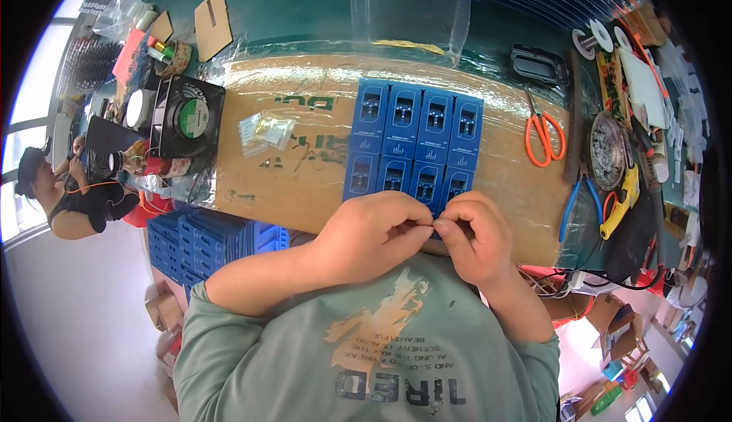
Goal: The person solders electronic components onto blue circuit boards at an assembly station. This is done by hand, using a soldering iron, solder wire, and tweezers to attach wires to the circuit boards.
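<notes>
A blue panel of circuit boards [415,136], marked off into several rectangular units with small dark parts on them, lies on the cardboard sheet in front of me. Over its near edge my left hand [377,231] and my right hand [480,237] meet, fingertips almost touching. Thumb and forefinger are pinched together on each side. Whatever lies between the fingertips is too small or hidden to make out. The near edge of the panel is partly covered by my hands. To its left, small clear bags with little parts [267,134] rest on the cardboard.
Right of the panel lie orange-handled scissors [544,138], a black tray [540,65], blue-handled pliers [581,205] and a yellow cutter [621,202]. A black fan [187,118] stands left. Stacked blue boards [202,243] sit lower left. Another person [72,193] works far left.
</notes>
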A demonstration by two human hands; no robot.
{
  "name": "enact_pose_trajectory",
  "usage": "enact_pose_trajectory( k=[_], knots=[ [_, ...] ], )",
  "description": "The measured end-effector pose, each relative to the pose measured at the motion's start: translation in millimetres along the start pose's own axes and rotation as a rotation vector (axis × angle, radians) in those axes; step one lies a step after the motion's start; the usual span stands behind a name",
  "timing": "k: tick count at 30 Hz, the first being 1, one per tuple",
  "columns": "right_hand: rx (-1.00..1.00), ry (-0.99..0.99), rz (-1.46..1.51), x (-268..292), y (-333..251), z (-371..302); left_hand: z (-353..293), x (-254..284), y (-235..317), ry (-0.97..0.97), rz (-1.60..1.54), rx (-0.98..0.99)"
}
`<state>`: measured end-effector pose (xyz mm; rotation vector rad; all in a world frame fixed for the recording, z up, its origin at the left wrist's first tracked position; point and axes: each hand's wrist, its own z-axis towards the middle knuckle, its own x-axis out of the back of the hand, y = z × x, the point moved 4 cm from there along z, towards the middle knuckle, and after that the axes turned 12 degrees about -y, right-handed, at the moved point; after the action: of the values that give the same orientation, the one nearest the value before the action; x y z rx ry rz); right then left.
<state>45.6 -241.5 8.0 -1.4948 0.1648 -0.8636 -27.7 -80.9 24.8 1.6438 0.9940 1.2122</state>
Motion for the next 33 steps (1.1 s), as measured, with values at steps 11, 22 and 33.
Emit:
enact_pose_trajectory(
  k=[11,22,33],
  knots=[
    [-0.146,0.174,0.045,18,56,-20,-37,59,-66,0.414,0.025,0.000],
    [-0.209,0.208,0.014,18,55,-16,-29,55,-54,0.316,0.249,0.078],
    [-0.205,0.201,-0.018,18,51,-14,-27,57,-53,0.295,0.291,0.118]
  ],
)
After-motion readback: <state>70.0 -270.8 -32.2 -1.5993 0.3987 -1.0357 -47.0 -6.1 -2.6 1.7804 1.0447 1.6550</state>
